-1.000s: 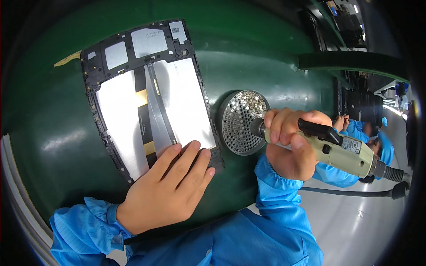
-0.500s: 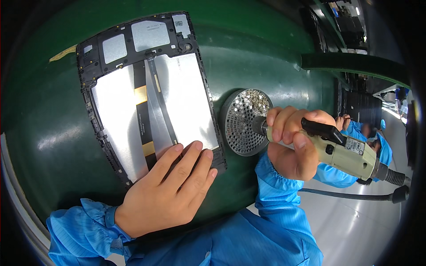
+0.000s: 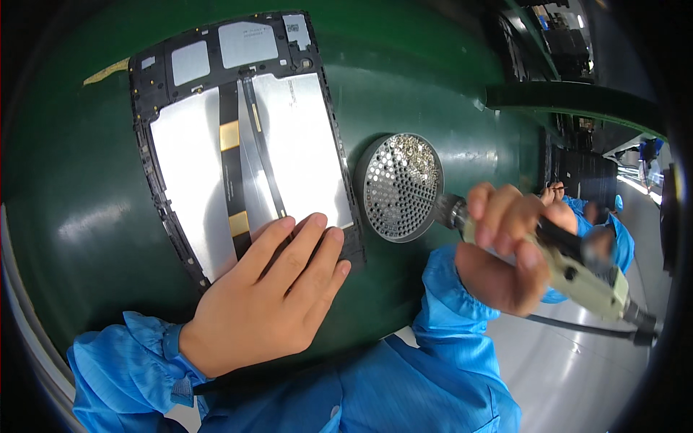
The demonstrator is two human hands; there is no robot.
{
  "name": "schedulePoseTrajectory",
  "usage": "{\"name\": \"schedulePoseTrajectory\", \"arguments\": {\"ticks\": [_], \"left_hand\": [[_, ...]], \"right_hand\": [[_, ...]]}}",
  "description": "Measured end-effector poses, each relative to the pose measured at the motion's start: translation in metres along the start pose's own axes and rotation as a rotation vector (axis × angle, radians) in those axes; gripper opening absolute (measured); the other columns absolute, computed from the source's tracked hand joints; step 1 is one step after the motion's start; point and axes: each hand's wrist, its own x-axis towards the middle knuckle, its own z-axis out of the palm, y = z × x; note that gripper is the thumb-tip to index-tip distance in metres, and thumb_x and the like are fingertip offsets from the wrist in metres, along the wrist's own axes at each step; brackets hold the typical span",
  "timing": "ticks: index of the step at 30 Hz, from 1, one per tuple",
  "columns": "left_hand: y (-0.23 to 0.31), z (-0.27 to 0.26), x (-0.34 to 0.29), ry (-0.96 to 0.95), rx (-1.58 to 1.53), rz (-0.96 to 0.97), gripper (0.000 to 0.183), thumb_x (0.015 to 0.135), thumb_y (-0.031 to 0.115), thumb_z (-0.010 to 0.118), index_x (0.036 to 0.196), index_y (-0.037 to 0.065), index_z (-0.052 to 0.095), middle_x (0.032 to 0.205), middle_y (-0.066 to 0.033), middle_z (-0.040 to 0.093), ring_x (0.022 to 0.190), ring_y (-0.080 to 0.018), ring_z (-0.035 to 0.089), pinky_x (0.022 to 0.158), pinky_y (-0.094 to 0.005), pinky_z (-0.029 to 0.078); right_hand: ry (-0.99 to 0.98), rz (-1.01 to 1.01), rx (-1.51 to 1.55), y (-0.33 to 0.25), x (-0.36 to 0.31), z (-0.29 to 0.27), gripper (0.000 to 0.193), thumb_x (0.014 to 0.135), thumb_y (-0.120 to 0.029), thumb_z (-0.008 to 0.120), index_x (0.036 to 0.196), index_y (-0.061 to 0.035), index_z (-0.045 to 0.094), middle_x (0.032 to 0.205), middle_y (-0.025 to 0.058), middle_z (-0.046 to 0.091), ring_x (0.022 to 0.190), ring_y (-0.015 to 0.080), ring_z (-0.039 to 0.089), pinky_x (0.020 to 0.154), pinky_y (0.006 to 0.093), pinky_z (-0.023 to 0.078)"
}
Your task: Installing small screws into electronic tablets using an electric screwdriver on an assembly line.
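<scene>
My left hand lies flat with fingers stretched over the near end of an opened tablet. The tablet has a black frame, silver metal plates and a dark ribbon cable with gold patches down its middle. My right hand is wrapped round a pale green electric screwdriver with a black lever, somewhat blurred by motion. Its dark tip end points left, by the right rim of a round grey screw tray. Small silver screws fill several of the tray's holes and heap at its far side.
Everything rests on a green work mat. A yellowish strip pokes out past the tablet's far left corner. A dark cable runs to the screwdriver's rear. At the right, another person in blue works beside a green rail.
My right hand and the screwdriver have moved right and slightly nearer, drawing the tip back from over the tray to its rim. My left hand stays flat on the tablet.
</scene>
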Motion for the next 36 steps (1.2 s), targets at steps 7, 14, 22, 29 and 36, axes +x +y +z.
{"name": "schedulePoseTrajectory", "arguments": {"ticks": [7, 14, 22, 29, 36], "left_hand": [[-0.001, 0.000, -0.001, -0.017, -0.031, -0.013, 0.024, 0.083, 0.009, 0.063, 0.105, 0.007, 0.069, 0.118, -0.0172, 0.061, 0.119, -0.0337, 0.053, 0.102, -0.0451, 0.040], [0.001, 0.000, -0.001, -0.008, -0.030, -0.003, 0.024, 0.083, 0.012, 0.062, 0.105, 0.007, 0.069, 0.120, -0.0169, 0.060, 0.119, -0.0339, 0.052, 0.102, -0.0449, 0.040], [-0.002, 0.002, -0.003, 0.000, -0.034, -0.008, 0.024, 0.083, 0.014, 0.061, 0.104, 0.007, 0.070, 0.119, -0.0161, 0.060, 0.119, -0.0332, 0.052, 0.102, -0.0442, 0.039], [-0.003, 0.003, 0.000, 0.069, -0.047, 0.002, 0.024, 0.080, 0.014, 0.061, 0.099, 0.003, 0.070, 0.112, -0.0151, 0.062, 0.113, -0.0321, 0.055, 0.100, -0.0429, 0.041], [-0.002, -0.001, 0.000, 0.013, -0.061, -0.009, 0.023, 0.083, 0.013, 0.062, 0.104, 0.007, 0.070, 0.118, -0.0157, 0.061, 0.118, -0.0326, 0.053, 0.102, -0.0444, 0.039]], "right_hand": [[-0.143, 0.012, 0.017, -0.020, -0.023, 0.020, 0.035, 0.078, -0.003, 0.063, 0.109, -0.0059, 0.046, 0.061, 0.0050, 0.052, 0.052, 0.0194, 0.054, 0.051, 0.0377, 0.048], [-0.214, 0.091, -0.027, -0.013, -0.028, 0.031, 0.030, 0.083, -0.010, 0.058, 0.111, -0.0078, 0.046, 0.064, 0.0020, 0.050, 0.054, 0.0154, 0.053, 0.053, 0.0320, 0.045], [-0.226, 0.118, -0.014, -0.006, -0.030, 0.034, 0.029, 0.084, -0.010, 0.059, 0.109, -0.0070, 0.046, 0.064, 0.0026, 0.051, 0.054, 0.0160, 0.054, 0.053, 0.0327, 0.045], [-0.229, 0.105, 0.086, -0.005, -0.027, 0.030, 0.033, 0.073, 0.003, 0.060, 0.104, 0.0004, 0.049, 0.061, 0.0097, 0.054, 0.053, 0.0207, 0.054, 0.056, 0.0401, 0.049], [-0.262, 0.104, 0.001, -0.004, -0.028, 0.028, 0.027, 0.083, -0.011, 0.058, 0.107, -0.0074, 0.045, 0.061, 0.0018, 0.049, 0.053, 0.0162, 0.053, 0.053, 0.0330, 0.046]]}}
